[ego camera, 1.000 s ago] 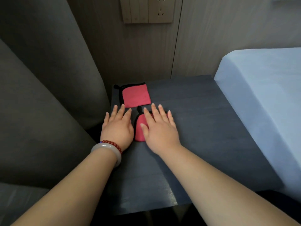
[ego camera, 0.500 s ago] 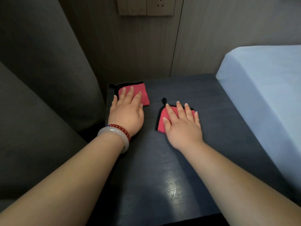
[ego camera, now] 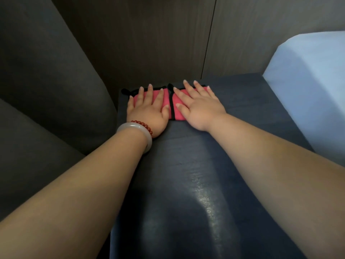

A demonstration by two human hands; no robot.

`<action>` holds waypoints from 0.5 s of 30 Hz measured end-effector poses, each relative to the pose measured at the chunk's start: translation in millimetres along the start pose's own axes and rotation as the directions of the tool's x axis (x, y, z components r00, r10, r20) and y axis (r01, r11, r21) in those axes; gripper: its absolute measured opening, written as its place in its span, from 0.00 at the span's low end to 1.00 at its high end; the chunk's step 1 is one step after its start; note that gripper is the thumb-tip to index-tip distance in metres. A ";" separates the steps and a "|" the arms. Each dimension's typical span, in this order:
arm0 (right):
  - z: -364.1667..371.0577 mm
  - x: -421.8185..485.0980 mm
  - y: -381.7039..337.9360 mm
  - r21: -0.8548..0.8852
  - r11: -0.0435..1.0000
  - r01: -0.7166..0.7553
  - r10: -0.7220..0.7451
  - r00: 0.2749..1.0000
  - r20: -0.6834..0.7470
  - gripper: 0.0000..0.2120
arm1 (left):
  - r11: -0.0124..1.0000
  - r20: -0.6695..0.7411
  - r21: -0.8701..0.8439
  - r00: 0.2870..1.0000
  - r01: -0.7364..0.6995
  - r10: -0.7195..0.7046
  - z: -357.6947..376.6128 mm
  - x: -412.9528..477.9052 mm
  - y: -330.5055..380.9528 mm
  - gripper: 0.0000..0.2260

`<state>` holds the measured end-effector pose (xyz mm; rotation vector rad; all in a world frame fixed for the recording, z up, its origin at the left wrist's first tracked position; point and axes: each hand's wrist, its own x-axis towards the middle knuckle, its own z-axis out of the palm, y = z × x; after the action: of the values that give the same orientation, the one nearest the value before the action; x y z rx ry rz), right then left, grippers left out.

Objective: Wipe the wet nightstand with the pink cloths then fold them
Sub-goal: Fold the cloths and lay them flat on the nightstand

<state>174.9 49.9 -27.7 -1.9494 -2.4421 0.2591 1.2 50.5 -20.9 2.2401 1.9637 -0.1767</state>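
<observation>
- A dark grey padded surface (ego camera: 46,86), its kind unclear, fills the far left and runs down beside the desk.
- The left hand (ego camera: 149,113) lies palm-down at the back left corner of the dark desk (ego camera: 186,184), its fingers (ego camera: 149,92) spread apart and pressing flat, gripping nothing.
- On that wrist sit a pale bangle (ego camera: 138,130) and, just ahead of it, a string of red beads (ego camera: 143,125).
- Under the left hand lies the left pink cloth (ego camera: 165,99), black-edged, flat on the desk, with a small black loop sticking out at its back left corner.
- The right pink cloth (ego camera: 177,111) lies just beside it, the two black edges meeting or nearly meeting; I cannot tell which.
- The right hand (ego camera: 200,107) rests palm-down on that cloth, fingers (ego camera: 188,88) apart and flat, the tips reaching past the cloth's far edge.
- Nearer the camera, between the two forearms, the desk top carries a shiny streak (ego camera: 205,200).
- Behind the desk stands a brown panelled wall (ego camera: 158,38).
- A bed (ego camera: 308,90) under a pale blue sheet sits against the desk's right side.
</observation>
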 end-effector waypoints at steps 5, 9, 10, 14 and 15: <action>-4.1 18.3 11.2 -0.019 0.998 0.054 -0.054 0.998 0.030 0.26 | 0.999 -0.038 0.014 0.999 -0.035 0.036 2.6 0.9 -4.2 0.27; -9.1 18.4 8.2 -0.084 0.996 0.025 -0.024 1.000 0.014 0.26 | 1.000 -0.001 -0.004 1.000 -0.026 0.026 1.1 0.9 -4.0 0.27; -8.2 14.0 3.5 -0.115 0.993 0.008 -0.012 0.999 -0.033 0.26 | 1.000 0.025 -0.024 1.000 -0.016 0.016 -2.5 2.4 -2.5 0.26; 4.3 -4.5 -16.4 0.018 0.998 -0.056 0.058 0.987 -0.149 0.26 | 0.996 0.040 -0.090 0.999 -0.005 0.009 -9.2 6.2 6.4 0.25; 6.4 -5.3 -17.3 0.058 0.996 -0.072 0.079 0.989 -0.126 0.26 | 0.998 0.014 -0.067 1.000 -0.019 0.020 -5.0 4.3 8.0 0.25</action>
<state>158.7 40.3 -31.2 -1.9729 -2.2631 0.1908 9.7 54.6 -16.6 2.2092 1.9104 -0.1226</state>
